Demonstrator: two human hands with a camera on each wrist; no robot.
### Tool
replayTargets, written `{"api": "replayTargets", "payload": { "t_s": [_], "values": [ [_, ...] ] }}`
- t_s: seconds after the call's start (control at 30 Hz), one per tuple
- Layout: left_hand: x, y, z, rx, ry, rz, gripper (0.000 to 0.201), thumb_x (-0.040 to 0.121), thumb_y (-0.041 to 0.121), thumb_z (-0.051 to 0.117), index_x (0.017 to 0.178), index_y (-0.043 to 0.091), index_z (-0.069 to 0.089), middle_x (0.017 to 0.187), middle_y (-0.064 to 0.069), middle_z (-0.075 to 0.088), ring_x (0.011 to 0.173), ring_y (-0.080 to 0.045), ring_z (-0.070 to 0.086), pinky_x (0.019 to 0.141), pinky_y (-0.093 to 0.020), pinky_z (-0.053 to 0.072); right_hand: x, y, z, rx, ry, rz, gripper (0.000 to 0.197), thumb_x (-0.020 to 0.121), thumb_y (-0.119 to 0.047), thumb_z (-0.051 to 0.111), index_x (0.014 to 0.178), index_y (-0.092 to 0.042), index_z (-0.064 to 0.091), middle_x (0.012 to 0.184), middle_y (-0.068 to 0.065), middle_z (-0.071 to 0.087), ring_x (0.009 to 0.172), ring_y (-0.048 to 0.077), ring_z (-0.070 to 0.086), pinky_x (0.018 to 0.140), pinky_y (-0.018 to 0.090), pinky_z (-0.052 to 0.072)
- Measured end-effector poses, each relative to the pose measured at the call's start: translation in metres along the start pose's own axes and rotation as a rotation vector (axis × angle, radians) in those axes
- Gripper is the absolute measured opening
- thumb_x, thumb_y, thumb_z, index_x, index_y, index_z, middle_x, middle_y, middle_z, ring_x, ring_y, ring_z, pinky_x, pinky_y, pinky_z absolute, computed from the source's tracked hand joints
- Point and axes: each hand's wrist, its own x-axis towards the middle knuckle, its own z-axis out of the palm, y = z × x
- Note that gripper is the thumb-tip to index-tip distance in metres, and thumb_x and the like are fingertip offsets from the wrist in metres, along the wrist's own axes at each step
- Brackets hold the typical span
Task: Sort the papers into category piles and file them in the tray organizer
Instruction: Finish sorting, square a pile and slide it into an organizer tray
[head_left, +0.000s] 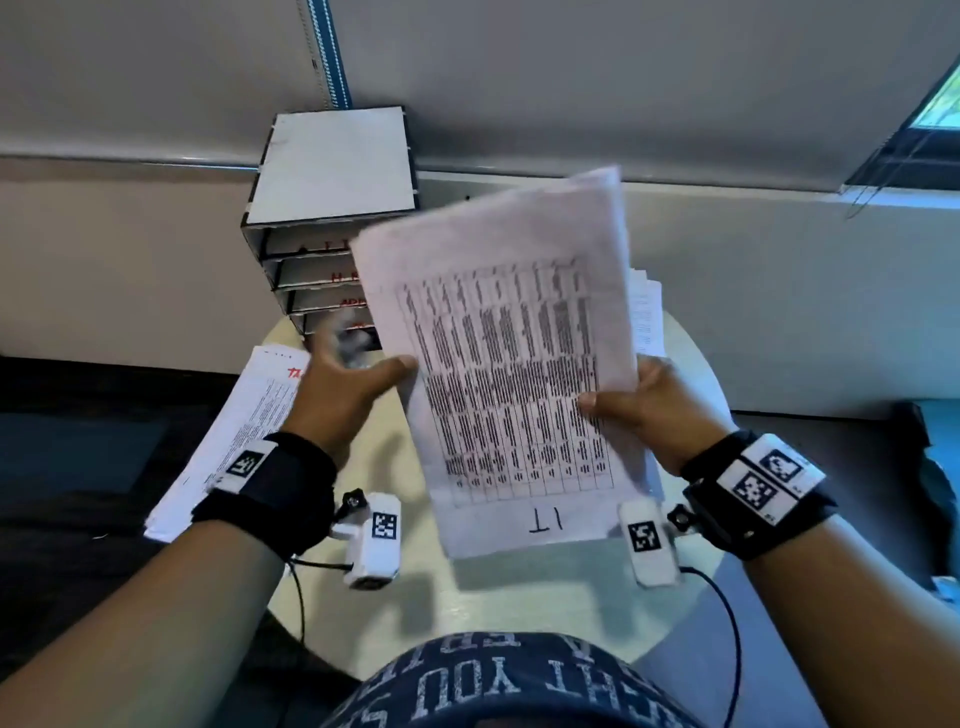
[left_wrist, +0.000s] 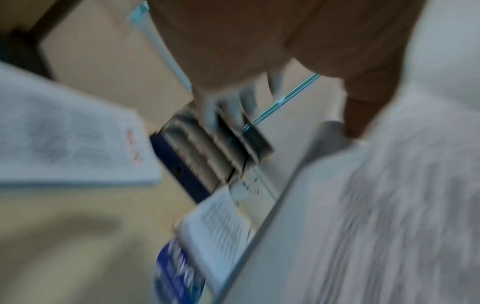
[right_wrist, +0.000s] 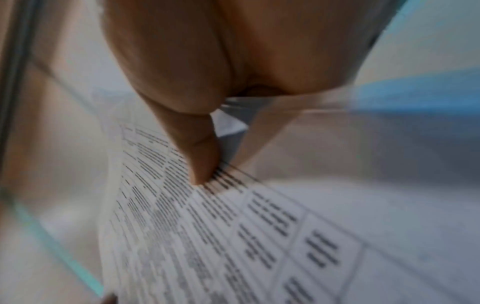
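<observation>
A printed table sheet marked "IT" (head_left: 514, 374) hangs tilted in the air over the round white table (head_left: 519, 597). My right hand (head_left: 623, 397) pinches its right edge, and the thumb (right_wrist: 202, 164) presses on the print (right_wrist: 233, 236). To the sheet's left is my left hand (head_left: 358, 371); its thumb (left_wrist: 363, 111) touches the sheet's left edge and its blurred fingers stretch toward the tray organizer (head_left: 332, 171). The organizer (left_wrist: 221, 148) is a stack of trays with red labels at the table's far side. It is unclear whether more sheets lie under the held one.
One paper pile with red lettering (head_left: 244, 421) lies at the table's left edge and overhangs it. Another pile (head_left: 647, 312) lies at the far right, partly hidden by the held sheet. A wall ledge runs behind the organizer. Dark floor shows at the left.
</observation>
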Motion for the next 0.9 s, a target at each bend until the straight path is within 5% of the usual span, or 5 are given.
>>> {"api": "replayTargets", "payload": {
  "t_s": [0.1, 0.2, 0.47, 0.67, 0.9],
  "values": [
    [-0.020, -0.002, 0.017, -0.078, -0.300, -0.107, 0.037, 0.066, 0.019, 0.083, 0.099, 0.013, 0.069, 0.082, -0.008, 0.072, 0.071, -0.022, 0.065, 0.066, -0.038, 0.054, -0.006, -0.016, 0.006, 0.292, 0.025, -0.078, 0.029, 0.076, 0.008, 0.072, 0.104, 0.005, 0.066, 0.103, 0.027, 0.070, 0.085, 0.034, 0.067, 0.084, 0.048, 0.055],
    [-0.032, 0.002, 0.036, -0.072, -0.163, 0.020, 0.013, 0.074, 0.016, 0.081, 0.083, 0.014, 0.073, 0.078, -0.008, 0.073, 0.072, -0.026, 0.069, 0.069, -0.042, 0.057, -0.011, -0.013, 0.024, 0.395, 0.154, -0.196, 0.030, 0.073, 0.002, 0.077, 0.102, 0.001, 0.071, 0.101, 0.024, 0.072, 0.091, 0.039, 0.069, 0.084, 0.049, 0.056],
    [-0.046, -0.017, 0.046, 0.001, 0.002, 0.108, 0.036, 0.082, 0.005, 0.076, 0.116, 0.003, 0.064, 0.096, 0.007, 0.077, 0.093, -0.012, 0.073, 0.078, -0.024, 0.059, -0.026, 0.017, 0.049, 0.356, 0.270, -0.320, 0.038, 0.074, 0.014, 0.073, 0.078, -0.023, 0.079, 0.085, -0.003, 0.077, 0.080, 0.017, 0.072, 0.077, 0.035, 0.059],
    [-0.054, -0.053, 0.035, -0.011, 0.015, -0.029, 0.036, 0.076, -0.014, 0.063, 0.109, 0.002, 0.063, 0.088, 0.003, 0.076, 0.084, -0.008, 0.072, 0.069, -0.019, 0.057, -0.032, 0.064, 0.048, 0.186, 0.115, -0.051, 0.032, 0.072, 0.006, 0.079, 0.089, -0.021, 0.073, 0.087, -0.001, 0.077, 0.083, 0.018, 0.073, 0.083, 0.044, 0.059],
    [-0.050, -0.068, 0.036, -0.033, 0.000, -0.126, 0.041, 0.063, 0.006, 0.049, 0.097, -0.004, 0.068, 0.096, -0.020, 0.074, 0.093, -0.033, 0.070, 0.078, -0.043, 0.059, -0.022, 0.084, 0.052, 0.247, 0.195, 0.024, 0.029, 0.073, 0.019, 0.070, 0.080, -0.009, 0.072, 0.085, 0.009, 0.074, 0.081, 0.026, 0.070, 0.083, 0.050, 0.058]
  ]
}}
